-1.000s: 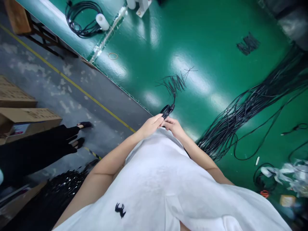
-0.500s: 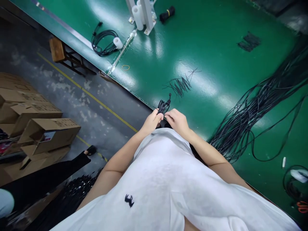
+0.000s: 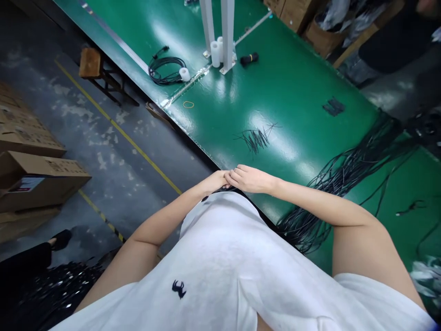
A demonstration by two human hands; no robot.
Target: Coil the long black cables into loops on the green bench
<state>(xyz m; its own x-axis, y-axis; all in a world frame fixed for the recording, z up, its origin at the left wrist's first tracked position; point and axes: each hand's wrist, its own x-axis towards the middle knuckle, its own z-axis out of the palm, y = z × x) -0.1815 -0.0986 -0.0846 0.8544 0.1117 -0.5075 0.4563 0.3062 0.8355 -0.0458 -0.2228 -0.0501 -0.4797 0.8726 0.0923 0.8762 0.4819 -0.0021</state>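
Close to my waist, at the table's front edge, my left hand (image 3: 217,180) and my right hand (image 3: 248,179) meet with fingers closed together. The coiled black cable between them is almost wholly hidden by my fingers. A small dark end (image 3: 205,198) shows below my left wrist, against the white shirt. My right fingers lie curled over the fingertips of my left hand. Just beyond the hands on the green table (image 3: 213,133) lies a loose spread of thin black ties (image 3: 255,139).
A large bundle of black cables (image 3: 344,172) lies to the right. Farther off are a coiled cable (image 3: 161,77), a yellow rubber band (image 3: 188,105), a grey post (image 3: 227,37), a banded black bundle (image 3: 249,59) and short black pieces (image 3: 333,106). Cardboard boxes (image 3: 51,184) and a stool (image 3: 90,63) stand left.
My right hand has closed over my left fingers, and the black coil that showed above them is now covered. The view has shifted, with more of the table's far side visible.
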